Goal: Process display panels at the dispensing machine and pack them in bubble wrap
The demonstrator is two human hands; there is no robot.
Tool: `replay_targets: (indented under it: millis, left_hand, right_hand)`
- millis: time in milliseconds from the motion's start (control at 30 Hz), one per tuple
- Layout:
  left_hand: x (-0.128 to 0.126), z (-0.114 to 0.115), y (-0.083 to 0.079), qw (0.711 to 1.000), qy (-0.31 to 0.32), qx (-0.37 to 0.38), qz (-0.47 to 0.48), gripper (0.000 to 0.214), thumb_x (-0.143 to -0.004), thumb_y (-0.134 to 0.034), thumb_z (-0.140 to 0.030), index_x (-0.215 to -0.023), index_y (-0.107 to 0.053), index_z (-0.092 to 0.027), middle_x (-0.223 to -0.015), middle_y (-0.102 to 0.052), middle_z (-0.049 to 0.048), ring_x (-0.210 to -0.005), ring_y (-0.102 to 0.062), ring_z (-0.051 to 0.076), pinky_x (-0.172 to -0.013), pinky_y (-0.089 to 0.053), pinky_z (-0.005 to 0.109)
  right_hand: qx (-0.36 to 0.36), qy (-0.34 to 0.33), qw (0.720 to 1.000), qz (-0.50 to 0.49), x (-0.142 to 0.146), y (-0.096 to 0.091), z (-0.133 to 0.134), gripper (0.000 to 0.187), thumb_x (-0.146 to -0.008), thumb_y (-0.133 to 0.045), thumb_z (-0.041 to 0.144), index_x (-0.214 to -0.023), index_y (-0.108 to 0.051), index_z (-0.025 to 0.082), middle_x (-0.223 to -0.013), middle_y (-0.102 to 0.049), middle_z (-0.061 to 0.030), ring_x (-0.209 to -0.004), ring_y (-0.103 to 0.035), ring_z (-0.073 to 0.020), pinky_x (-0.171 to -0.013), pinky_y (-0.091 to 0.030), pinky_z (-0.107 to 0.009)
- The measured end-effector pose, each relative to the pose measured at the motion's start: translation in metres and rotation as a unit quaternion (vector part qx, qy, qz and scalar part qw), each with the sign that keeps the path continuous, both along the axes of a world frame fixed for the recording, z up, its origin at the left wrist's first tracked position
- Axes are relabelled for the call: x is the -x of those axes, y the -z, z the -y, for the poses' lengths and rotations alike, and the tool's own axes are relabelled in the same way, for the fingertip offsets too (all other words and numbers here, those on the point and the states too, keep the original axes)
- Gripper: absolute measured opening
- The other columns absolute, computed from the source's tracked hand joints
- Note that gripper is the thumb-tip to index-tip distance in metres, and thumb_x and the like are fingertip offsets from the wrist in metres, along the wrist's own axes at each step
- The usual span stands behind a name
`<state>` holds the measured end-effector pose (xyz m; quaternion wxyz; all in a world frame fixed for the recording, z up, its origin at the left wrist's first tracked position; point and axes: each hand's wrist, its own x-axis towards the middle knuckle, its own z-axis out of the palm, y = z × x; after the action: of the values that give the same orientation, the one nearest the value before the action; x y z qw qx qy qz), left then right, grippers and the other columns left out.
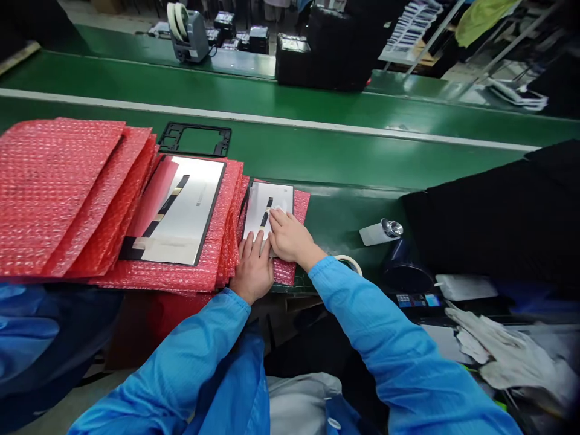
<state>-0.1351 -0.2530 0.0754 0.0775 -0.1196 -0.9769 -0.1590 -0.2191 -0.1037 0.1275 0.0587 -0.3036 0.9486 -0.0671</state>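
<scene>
A small display panel with a silvery-white back and a dark flex cable lies on a red bubble-wrap sleeve. My left hand rests on its lower edge, fingers stretched out and flat. Over the panel's right half, my right hand presses down with its fingers close together. A bit of white, wipe-like material shows at those fingertips, partly hidden. Left of both hands, a larger display panel sits back side up on a stack of red bubble-wrap sleeves.
More red bubble-wrap sleeves pile up at the left. A black frame lies behind them on the green bench. To the right are a white bottle with a metal top, a tape roll and a black-covered object.
</scene>
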Motion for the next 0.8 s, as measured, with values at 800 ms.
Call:
replay_targets:
  millis: [800]
  left_hand:
    - [0.000,0.006,-0.003,1.000,0.009,-0.006,-0.005,0.060,-0.102,-0.049,-0.025,-0.161,-0.048,-0.010,-0.169,-0.044,0.0192,-0.160,-0.034,0.041,-0.130,-0.032,0.061]
  right_hand:
    - [0.049,0.064,0.997,-0.001,0.010,0.009,0.012,0.085,-0.110,-0.039,0.059,-0.160,-0.039,-0.010,-0.166,-0.039,-0.0301,-0.159,-0.035,-0.0396,-0.133,-0.028,-0.050]
